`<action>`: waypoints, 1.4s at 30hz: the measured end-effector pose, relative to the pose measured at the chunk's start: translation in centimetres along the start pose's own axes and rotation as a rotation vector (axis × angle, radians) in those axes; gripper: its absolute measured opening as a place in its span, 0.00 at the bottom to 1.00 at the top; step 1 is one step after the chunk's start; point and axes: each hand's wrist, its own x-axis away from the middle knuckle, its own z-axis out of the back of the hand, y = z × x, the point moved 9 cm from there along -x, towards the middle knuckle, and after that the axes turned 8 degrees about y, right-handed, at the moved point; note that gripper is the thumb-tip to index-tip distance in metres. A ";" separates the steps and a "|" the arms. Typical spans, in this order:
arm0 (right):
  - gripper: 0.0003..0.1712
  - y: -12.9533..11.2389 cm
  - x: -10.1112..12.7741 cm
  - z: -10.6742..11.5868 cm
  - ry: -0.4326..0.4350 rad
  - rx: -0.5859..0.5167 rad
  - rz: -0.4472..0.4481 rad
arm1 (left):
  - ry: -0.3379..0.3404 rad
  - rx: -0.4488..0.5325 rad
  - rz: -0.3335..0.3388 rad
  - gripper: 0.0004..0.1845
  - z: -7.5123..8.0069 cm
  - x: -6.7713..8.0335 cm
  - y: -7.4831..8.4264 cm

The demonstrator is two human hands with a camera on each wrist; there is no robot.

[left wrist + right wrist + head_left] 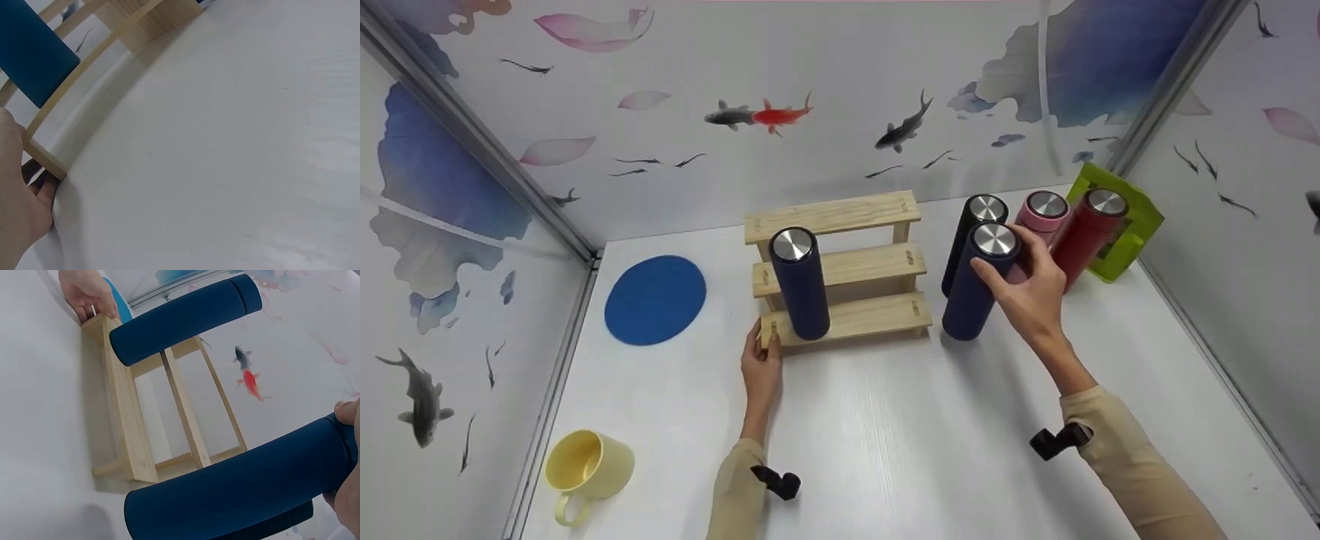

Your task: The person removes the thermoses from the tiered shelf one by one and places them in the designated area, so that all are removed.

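Navy matte flask (979, 285), steel cap, upright in R hand (1030, 292).

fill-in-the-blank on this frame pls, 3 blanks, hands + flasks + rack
1. The right hand grips a ____ blue flask near its lid.
2. The left hand holds the wooden rack at its front-left ____.
3. The flask on the rack stands on the ____ step.

Missing words: dark; corner; lowest

hand (19, 216) at rack (48, 160) corner — maybe gripping, blue flask (34, 53)
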 end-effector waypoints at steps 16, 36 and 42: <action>0.36 5.1 -0.5 3.7 0.057 0.080 -0.030 | 0.004 0.004 0.012 0.27 0.0 0.1 0.0; 0.35 6.8 -1.9 7.5 0.144 0.214 -0.086 | 0.016 -0.004 -0.009 0.27 0.1 0.2 0.1; 0.36 8.6 -2.8 9.1 0.180 0.223 -0.073 | 0.012 -0.007 -0.002 0.27 0.1 0.2 0.2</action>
